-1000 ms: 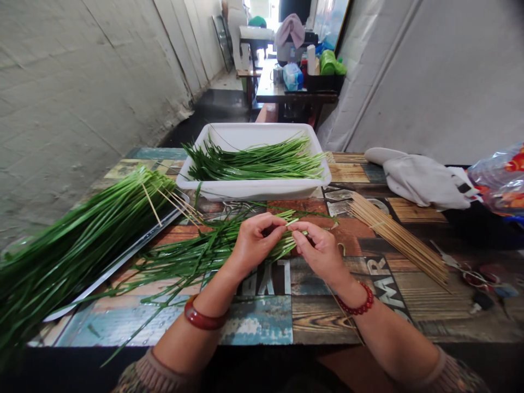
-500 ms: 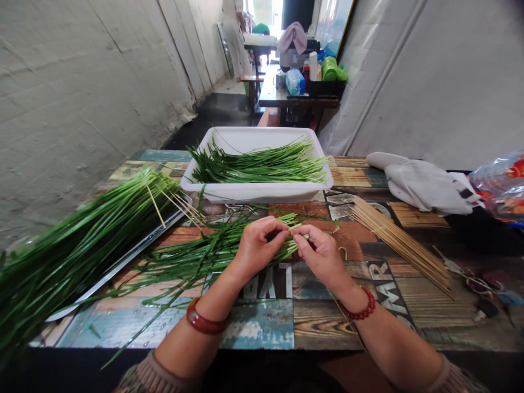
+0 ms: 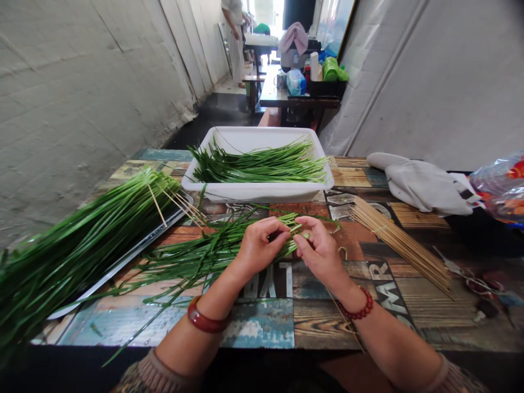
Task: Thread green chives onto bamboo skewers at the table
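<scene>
My left hand point(image 3: 262, 243) pinches the pale stem ends of garlic chives between thumb and forefinger. Close beside it, my right hand point(image 3: 321, 248) is curled at the same stem ends, a pale stem at its thumb and its forefinger slightly lifted. A thin stick point(image 3: 347, 319) runs out from under the right wrist toward the table edge; its upper end is hidden. The loose garlic chives point(image 3: 184, 262) lie spread across the table, their leaves pointing left. Behind them, a white plastic tub point(image 3: 262, 187) holds more garlic chives point(image 3: 254, 165).
At left, a big heap of chives point(image 3: 94, 234) rests on a metal tray point(image 3: 123, 267), with several skewers point(image 3: 184, 207) by it. On the right lie a skewer bundle point(image 3: 401, 245), scissors point(image 3: 462, 273), a grey cloth point(image 3: 426, 183) and a plastic bag point(image 3: 501, 180). A person point(image 3: 235, 38) stands far back.
My right forefinger has lifted and parted from the left fingertips. The left hand keeps its pinch almost in place. The person at the back has come more into view.
</scene>
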`<action>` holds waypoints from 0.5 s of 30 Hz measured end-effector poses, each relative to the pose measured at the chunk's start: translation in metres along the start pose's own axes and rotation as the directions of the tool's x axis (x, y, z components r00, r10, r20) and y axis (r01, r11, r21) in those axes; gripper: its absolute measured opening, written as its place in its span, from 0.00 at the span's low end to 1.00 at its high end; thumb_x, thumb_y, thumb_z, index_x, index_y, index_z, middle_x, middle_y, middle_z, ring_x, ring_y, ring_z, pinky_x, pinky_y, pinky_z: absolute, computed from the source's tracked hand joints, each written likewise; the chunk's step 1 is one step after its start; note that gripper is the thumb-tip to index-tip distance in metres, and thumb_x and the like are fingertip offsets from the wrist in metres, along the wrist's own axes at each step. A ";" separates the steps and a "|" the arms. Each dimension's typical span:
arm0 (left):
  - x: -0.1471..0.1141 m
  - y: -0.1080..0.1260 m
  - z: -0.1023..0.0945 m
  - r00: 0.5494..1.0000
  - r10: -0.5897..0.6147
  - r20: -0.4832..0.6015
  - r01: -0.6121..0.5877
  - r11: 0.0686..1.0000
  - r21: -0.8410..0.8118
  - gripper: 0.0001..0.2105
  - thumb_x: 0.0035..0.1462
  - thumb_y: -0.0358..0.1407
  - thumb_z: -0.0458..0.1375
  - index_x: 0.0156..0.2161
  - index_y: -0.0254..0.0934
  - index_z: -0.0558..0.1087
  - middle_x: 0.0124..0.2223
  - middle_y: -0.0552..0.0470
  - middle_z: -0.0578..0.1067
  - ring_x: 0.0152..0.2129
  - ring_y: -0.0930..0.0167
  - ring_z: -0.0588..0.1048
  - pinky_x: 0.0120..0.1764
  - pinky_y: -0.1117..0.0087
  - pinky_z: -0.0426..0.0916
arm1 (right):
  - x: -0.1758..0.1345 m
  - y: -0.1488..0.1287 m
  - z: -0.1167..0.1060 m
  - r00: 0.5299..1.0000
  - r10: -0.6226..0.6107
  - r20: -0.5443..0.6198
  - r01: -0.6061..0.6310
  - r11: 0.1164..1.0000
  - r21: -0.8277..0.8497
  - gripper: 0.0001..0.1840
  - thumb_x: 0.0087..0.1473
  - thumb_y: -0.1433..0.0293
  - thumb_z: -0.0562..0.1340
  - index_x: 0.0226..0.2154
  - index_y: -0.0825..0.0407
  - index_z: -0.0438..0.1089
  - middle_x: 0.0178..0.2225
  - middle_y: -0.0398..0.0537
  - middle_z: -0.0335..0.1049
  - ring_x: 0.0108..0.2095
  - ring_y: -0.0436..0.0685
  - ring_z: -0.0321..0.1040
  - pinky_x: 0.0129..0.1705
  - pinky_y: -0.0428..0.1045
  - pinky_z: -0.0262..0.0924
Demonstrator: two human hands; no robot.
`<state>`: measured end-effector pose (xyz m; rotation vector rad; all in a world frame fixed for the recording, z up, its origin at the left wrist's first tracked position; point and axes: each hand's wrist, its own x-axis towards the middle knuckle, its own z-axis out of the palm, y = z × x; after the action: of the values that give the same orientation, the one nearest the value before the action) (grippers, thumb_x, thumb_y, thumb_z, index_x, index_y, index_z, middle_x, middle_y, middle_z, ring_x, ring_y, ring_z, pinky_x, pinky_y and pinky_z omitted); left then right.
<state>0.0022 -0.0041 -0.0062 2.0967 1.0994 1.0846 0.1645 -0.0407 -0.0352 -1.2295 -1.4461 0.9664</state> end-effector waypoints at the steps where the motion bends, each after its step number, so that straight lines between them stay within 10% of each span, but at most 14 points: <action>1: 0.000 0.000 0.000 1.000 -0.001 0.003 0.001 1.000 -0.005 0.07 0.56 0.29 0.58 0.27 0.35 0.74 0.26 0.55 0.74 0.24 0.75 0.70 0.30 0.75 0.62 | 0.000 0.000 0.000 1.000 -0.003 -0.004 0.003 1.000 0.002 0.16 0.59 0.65 0.58 0.50 0.49 0.62 0.20 0.36 0.63 0.20 0.49 0.63 0.23 0.44 0.57; 15: 0.001 0.004 -0.001 0.983 -0.041 0.176 0.065 0.989 -0.136 0.07 0.59 0.33 0.56 0.32 0.34 0.74 0.31 0.51 0.76 0.30 0.72 0.72 0.36 0.73 0.64 | 0.003 0.001 -0.001 1.000 -0.012 0.004 0.012 1.000 0.026 0.10 0.61 0.60 0.57 0.39 0.50 0.62 0.20 0.36 0.64 0.16 0.46 0.60 0.19 0.42 0.54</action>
<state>0.0031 -0.0055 -0.0023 1.9969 0.9611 0.9080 0.1653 -0.0380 -0.0353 -1.1992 -1.4387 0.9775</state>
